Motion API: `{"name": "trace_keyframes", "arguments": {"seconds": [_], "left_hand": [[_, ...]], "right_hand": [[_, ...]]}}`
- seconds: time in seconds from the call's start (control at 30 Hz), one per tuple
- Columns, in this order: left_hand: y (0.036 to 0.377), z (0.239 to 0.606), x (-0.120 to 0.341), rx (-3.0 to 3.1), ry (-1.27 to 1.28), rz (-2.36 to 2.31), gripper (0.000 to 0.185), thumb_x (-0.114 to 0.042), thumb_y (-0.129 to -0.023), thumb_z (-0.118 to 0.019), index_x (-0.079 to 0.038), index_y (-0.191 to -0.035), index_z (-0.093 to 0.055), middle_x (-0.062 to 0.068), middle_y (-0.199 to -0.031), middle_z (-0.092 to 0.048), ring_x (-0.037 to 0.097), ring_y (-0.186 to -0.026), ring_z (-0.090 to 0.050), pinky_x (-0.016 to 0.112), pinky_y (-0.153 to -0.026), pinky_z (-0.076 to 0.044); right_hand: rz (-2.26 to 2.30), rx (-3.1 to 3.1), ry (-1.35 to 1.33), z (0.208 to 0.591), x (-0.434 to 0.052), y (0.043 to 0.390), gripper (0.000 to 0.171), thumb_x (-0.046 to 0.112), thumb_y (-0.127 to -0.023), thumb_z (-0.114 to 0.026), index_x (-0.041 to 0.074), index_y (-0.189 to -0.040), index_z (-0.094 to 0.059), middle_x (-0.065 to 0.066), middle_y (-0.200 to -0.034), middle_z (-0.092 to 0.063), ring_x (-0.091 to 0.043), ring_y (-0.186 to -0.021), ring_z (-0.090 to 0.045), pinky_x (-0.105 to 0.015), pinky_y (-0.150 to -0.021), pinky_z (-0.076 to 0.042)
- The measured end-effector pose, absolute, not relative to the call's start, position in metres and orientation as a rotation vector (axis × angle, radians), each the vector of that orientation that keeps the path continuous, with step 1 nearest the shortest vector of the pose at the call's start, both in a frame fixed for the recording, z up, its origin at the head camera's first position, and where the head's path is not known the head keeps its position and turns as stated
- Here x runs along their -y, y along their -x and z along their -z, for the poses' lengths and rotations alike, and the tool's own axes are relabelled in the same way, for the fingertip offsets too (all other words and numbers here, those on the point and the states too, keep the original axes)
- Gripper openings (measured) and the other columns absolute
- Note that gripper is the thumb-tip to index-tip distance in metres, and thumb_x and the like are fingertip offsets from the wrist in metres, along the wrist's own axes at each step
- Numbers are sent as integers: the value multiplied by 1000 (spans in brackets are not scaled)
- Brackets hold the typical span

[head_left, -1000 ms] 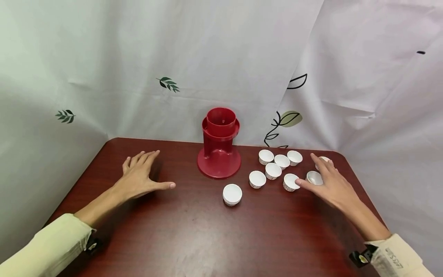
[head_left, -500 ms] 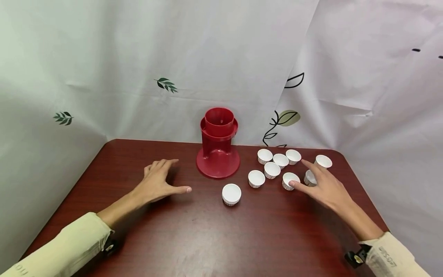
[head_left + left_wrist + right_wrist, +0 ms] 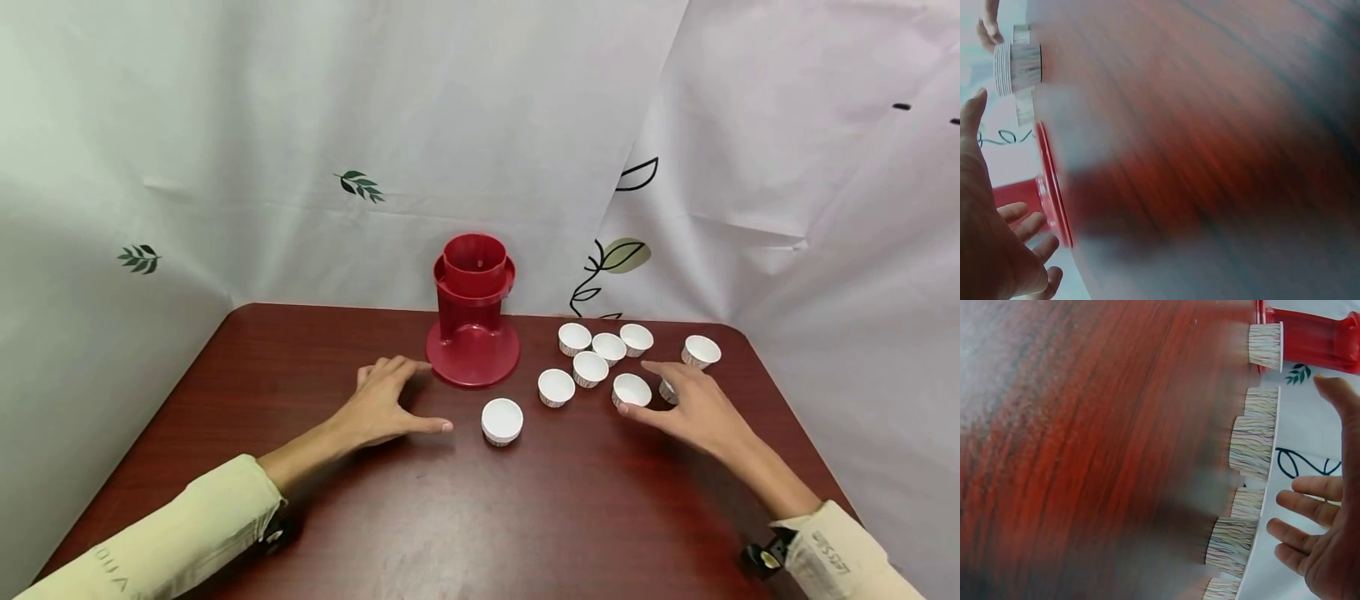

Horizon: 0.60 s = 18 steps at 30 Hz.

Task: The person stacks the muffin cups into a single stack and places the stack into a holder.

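My left hand (image 3: 378,408) is spread above the table, its thumb pointing at a small white ramekin-like cup (image 3: 502,419) without touching it. In the left wrist view, several ridged rims on this cup (image 3: 1017,67) suggest a nested stack. Over on the right, my right hand (image 3: 701,408) hovers with thumb and fingers apart around a white cup (image 3: 632,390); whether they touch it I cannot tell. Behind that hand another cup (image 3: 667,392) is partly hidden. The right wrist view shows the cups' streaked sides (image 3: 1232,544) beside my extended fingers (image 3: 1300,506).
A red plastic stand (image 3: 474,358) with a round base and an open cylinder on top is at the table's back middle. Several white cups (image 3: 591,369) are grouped to its right, with one (image 3: 701,351) near the far right corner. A white curtain (image 3: 300,125) hangs behind the table (image 3: 480,517).
My left hand has moved right, towards the white cup in front of the red stand. My right hand has shifted slightly left and nearer to me, uncovering the far right cup.
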<state>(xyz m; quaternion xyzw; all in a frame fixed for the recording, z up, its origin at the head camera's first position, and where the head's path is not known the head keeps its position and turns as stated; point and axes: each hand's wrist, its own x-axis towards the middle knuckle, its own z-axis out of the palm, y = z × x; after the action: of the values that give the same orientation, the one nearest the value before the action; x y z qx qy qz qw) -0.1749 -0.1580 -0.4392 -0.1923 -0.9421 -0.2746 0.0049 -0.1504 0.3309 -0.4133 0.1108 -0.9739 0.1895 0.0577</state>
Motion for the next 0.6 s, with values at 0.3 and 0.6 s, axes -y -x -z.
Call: {"name": "trace_keyframes", "arguments": {"seconds": [0.3, 0.6], "left_hand": [[175, 434, 136, 2958, 726, 988, 101, -72, -75, -94, -16, -154, -66, 3, -146, -70, 27, -139, -60, 53, -112, -40], [171, 433, 113, 2896, 818, 1190, 94, -58, -74, -103, -15, -151, -69, 4, -143, -73, 26, -135, -66, 54, -119, -54]], "right_hand": [[-611, 2945, -364, 419, -328, 149, 87, 57, -90, -90, -1, -151, -67, -24, -141, -76, -48, -135, -64, -68, -117, -46], [-618, 2941, -365, 418, -327, 152, 84, 53, -90, -91, -2, -149, -68, -25, -142, -75, -48, -135, -66, -68, -114, -52]]}}
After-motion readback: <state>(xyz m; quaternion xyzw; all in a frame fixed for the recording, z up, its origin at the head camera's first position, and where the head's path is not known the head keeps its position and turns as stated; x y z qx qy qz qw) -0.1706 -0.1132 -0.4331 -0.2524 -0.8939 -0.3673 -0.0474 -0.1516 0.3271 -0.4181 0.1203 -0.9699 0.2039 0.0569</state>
